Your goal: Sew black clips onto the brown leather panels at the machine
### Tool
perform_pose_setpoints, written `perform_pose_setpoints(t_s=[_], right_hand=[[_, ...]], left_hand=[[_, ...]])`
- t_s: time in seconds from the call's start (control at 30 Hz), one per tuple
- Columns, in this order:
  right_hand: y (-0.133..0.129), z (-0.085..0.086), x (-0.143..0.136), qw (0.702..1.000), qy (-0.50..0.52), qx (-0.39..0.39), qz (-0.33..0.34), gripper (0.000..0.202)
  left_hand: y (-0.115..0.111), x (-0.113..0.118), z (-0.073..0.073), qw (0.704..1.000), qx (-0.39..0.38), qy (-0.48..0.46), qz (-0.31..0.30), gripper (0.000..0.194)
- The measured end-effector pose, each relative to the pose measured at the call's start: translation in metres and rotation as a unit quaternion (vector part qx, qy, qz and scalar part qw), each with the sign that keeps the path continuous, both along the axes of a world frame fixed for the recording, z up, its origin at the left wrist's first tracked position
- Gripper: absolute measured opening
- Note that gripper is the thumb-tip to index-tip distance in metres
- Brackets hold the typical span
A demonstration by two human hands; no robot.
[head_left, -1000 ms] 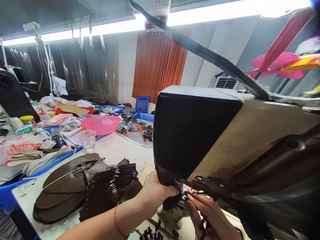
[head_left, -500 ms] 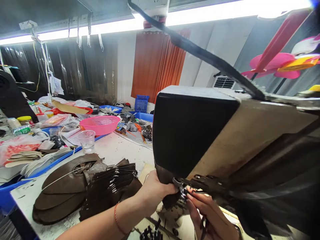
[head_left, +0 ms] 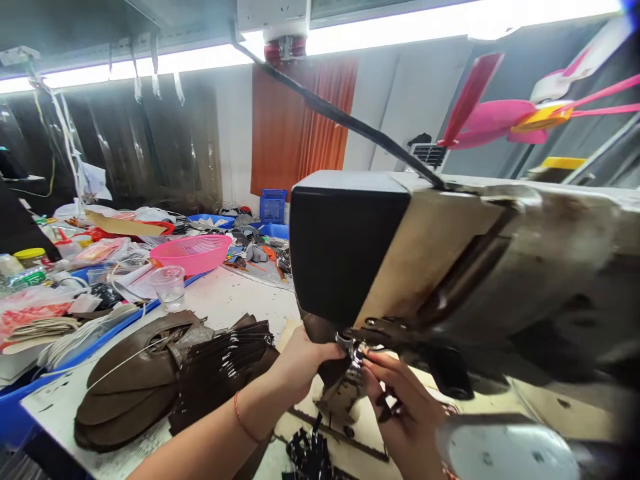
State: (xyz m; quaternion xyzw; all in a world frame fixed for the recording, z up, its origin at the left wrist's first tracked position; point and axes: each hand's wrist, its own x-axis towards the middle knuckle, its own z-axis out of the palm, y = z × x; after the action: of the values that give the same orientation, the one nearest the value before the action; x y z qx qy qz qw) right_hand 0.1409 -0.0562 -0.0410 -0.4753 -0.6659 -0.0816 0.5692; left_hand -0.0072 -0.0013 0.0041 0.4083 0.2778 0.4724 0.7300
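Note:
My left hand point(head_left: 300, 363) is closed on a dark brown leather piece point(head_left: 327, 373), its thumb pressing the piece beside the needle area of a sewing machine point(head_left: 350, 253). On the other side of the presser foot point(head_left: 356, 353), my right hand point(head_left: 407, 407) has its fingertips pinched close to the metal. A small dark metal tool point(head_left: 387, 405) is tucked in that palm; its exact kind is unclear. What the right fingertips touch is hidden. To the left lie stacked brown leather shoe parts point(head_left: 130, 373) and a fanned pile of dark leather pieces point(head_left: 225, 367).
Small black pieces point(head_left: 307, 453) lie in front of the machine bed. A clear plastic cup point(head_left: 170, 290) and a pink basket point(head_left: 193, 253) stand behind the leather. A blue tray point(head_left: 95, 347) full of clutter borders the left. A pink fan point(head_left: 505, 120) is at upper right.
The camera view has turned slightly right, so more of the machine's arm shows. Both hands stay at the presser foot, and my left hand keeps hold of the leather piece.

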Motion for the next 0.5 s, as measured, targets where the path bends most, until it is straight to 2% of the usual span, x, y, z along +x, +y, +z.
perform_pose_setpoints(t_s=[0.13, 0.2, 0.27, 0.33, 0.4, 0.5], right_hand=[[-0.009, 0.001, -0.003, 1.000, 0.002, -0.015, 0.015, 0.015], [-0.026, -0.001, -0.004, 1.000, -0.015, -0.007, 0.010, 0.024], [-0.050, -0.008, -0.007, 0.999, -0.020, 0.031, -0.033, 0.032], [-0.072, -0.016, -0.014, 0.996, 0.044, 0.031, -0.076, 0.028], [-0.089, -0.026, -0.024, 0.985, 0.152, -0.033, -0.079, 0.026], [-0.102, -0.042, -0.043, 0.950, 0.272, -0.124, -0.088, 0.041]], left_hand=[[-0.007, -0.004, -0.005, 0.999, -0.030, 0.010, 0.012, 0.028], [-0.018, -0.007, -0.013, 0.998, -0.058, 0.002, 0.034, 0.035], [-0.029, -0.009, -0.021, 0.994, -0.089, -0.016, 0.066, 0.043], [-0.036, -0.008, -0.025, 0.990, -0.102, -0.033, 0.096, 0.046], [-0.034, -0.006, -0.024, 0.990, -0.090, -0.032, 0.105, 0.045], [-0.021, -0.005, -0.014, 0.995, -0.076, -0.001, 0.058, 0.042]])
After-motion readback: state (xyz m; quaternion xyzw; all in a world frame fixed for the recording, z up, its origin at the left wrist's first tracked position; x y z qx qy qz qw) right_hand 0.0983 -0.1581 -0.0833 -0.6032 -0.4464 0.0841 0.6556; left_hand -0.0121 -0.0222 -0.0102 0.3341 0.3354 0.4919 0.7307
